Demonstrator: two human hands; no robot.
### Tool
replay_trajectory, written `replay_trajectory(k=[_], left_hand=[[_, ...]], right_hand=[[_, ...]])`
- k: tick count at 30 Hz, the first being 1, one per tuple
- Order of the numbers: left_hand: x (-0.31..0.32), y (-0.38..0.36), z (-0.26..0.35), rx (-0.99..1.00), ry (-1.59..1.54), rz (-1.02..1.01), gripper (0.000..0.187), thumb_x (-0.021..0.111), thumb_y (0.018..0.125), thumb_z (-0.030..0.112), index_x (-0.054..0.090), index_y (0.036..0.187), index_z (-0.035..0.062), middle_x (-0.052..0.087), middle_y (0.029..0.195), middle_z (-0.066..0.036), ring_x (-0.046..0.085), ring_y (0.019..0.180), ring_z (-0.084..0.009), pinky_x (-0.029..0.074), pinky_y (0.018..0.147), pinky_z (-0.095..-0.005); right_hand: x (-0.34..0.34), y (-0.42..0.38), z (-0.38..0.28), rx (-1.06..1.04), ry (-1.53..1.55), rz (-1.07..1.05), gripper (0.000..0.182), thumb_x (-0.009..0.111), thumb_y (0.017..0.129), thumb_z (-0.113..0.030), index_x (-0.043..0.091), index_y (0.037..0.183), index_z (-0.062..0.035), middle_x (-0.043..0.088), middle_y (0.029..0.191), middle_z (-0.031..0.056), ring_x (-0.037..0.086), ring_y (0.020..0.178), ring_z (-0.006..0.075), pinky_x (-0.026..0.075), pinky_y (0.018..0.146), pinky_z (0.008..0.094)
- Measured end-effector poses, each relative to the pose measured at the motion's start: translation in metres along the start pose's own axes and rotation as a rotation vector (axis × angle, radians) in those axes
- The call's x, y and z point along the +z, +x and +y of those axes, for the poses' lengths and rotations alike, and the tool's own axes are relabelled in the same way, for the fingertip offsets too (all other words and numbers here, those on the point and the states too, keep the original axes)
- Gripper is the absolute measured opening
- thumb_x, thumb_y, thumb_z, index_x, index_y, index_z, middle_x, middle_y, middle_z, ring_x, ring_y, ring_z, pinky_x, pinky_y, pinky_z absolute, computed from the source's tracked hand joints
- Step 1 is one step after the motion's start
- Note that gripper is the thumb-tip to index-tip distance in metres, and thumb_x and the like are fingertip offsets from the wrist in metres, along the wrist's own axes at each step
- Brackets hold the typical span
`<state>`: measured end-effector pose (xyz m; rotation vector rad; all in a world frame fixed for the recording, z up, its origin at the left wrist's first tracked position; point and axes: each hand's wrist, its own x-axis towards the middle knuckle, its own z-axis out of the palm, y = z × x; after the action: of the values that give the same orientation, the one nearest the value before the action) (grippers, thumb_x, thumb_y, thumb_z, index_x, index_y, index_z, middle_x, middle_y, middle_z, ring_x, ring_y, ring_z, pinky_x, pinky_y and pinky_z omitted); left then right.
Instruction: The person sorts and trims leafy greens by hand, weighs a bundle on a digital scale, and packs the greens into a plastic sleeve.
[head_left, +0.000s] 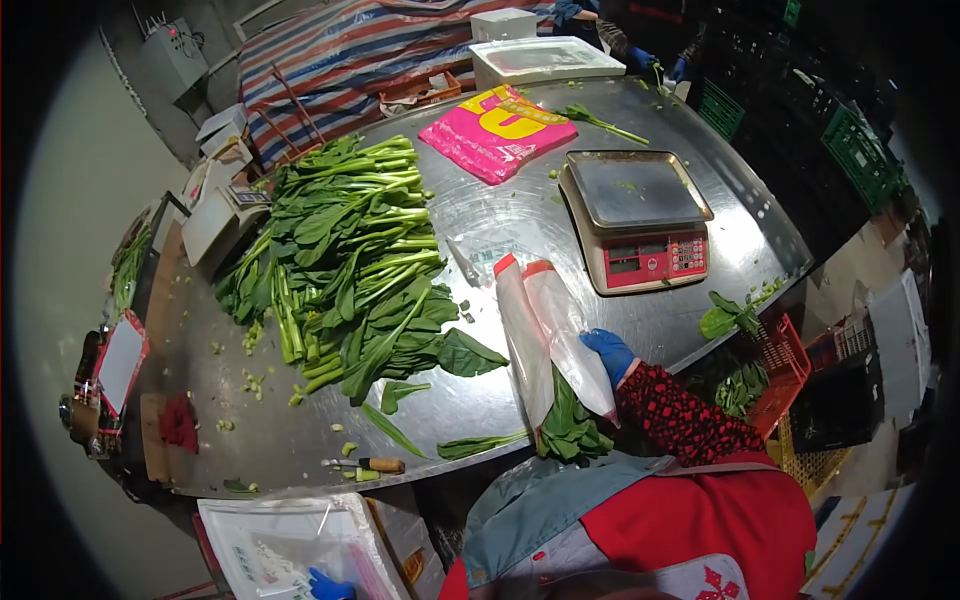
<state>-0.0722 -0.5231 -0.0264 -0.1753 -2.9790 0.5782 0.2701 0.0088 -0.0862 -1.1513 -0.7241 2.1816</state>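
My right hand (610,356), in a blue glove, grips the side of a whitish plastic bag (572,335) with a red end. Leafy greens (572,425) stick out of its near end. A second similar bag (524,335) lies against it on the left. At the bottom edge my left hand (330,585), also blue-gloved, is over a white foam box (225,530) lined with clear plastic. Its fingers look apart, and the frame cuts off part of it. A large heap of leafy green stalks (350,250) covers the table's left half.
On the metal table (480,225) stand a digital scale (640,215) and a pink bag (495,135). A knife (370,464) lies near the front edge. Another person's gloved hand (642,57) shows at the far end. A red crate (785,365) sits at right.
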Motion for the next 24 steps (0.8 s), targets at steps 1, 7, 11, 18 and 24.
replay_trajectory(k=[1, 7, 11, 18, 24], left_hand=[[-0.001, -0.002, 0.003, -0.017, 0.038, -0.113, 0.050, 0.053, 0.075, 0.027, 0.046, 0.120, 0.0069, 0.045, 0.120, -0.020, 0.043, 0.111, -0.0348, 0.040, 0.086, -0.0514], [-0.110, 0.019, 0.054, -0.006, -0.118, 0.275, 0.053, 0.052, 0.071, 0.012, 0.031, 0.120, 0.0067, 0.036, 0.122, -0.017, 0.040, 0.108, -0.0357, 0.035, 0.091, -0.0476], [-0.159, 0.027, 0.161, 0.367, -1.179, 0.770, 0.025, 0.047, 0.071, -0.008, 0.052, 0.094, -0.0023, 0.051, 0.094, -0.013, 0.049, 0.091, -0.0256, 0.036, 0.088, -0.0356], [-0.099, -0.063, 0.429, 0.488, -1.775, -1.473, 0.023, 0.051, 0.086, 0.021, 0.053, 0.104, 0.0082, 0.054, 0.095, -0.001, 0.050, 0.080, -0.0098, 0.044, 0.066, -0.0263], [-0.107, -0.099, 0.426, 1.015, -1.332, -0.817, 0.020, 0.051, 0.086, 0.023, 0.060, 0.083, 0.0046, 0.057, 0.073, -0.001, 0.050, 0.068, -0.0107, 0.042, 0.061, -0.0266]], right_hand=[[0.006, -0.004, -0.006, -0.015, 0.000, -0.001, 0.017, 0.052, 0.085, -0.017, 0.059, 0.093, -0.0033, 0.063, 0.084, 0.0098, 0.062, 0.073, 0.0214, 0.052, 0.067, 0.0341], [0.035, -0.024, -0.028, 0.122, 0.059, -0.018, 0.020, 0.051, 0.086, -0.018, 0.058, 0.098, -0.0027, 0.063, 0.087, 0.0114, 0.063, 0.074, 0.0234, 0.052, 0.068, 0.0355], [0.031, -0.018, -0.017, 0.161, 0.090, -0.068, 0.022, 0.052, 0.086, -0.020, 0.057, 0.098, -0.0025, 0.063, 0.088, 0.0114, 0.063, 0.074, 0.0238, 0.053, 0.068, 0.0361], [0.025, -0.003, 0.001, 0.092, 0.021, -0.095, 0.025, 0.054, 0.086, -0.024, 0.058, 0.093, -0.0006, 0.063, 0.084, 0.0105, 0.062, 0.071, 0.0215, 0.051, 0.066, 0.0319], [0.022, -0.036, 0.006, -0.160, -0.462, 0.000, 0.029, 0.055, 0.086, -0.029, 0.057, 0.089, 0.0002, 0.061, 0.077, 0.0107, 0.059, 0.064, 0.0204, 0.046, 0.057, 0.0309]])
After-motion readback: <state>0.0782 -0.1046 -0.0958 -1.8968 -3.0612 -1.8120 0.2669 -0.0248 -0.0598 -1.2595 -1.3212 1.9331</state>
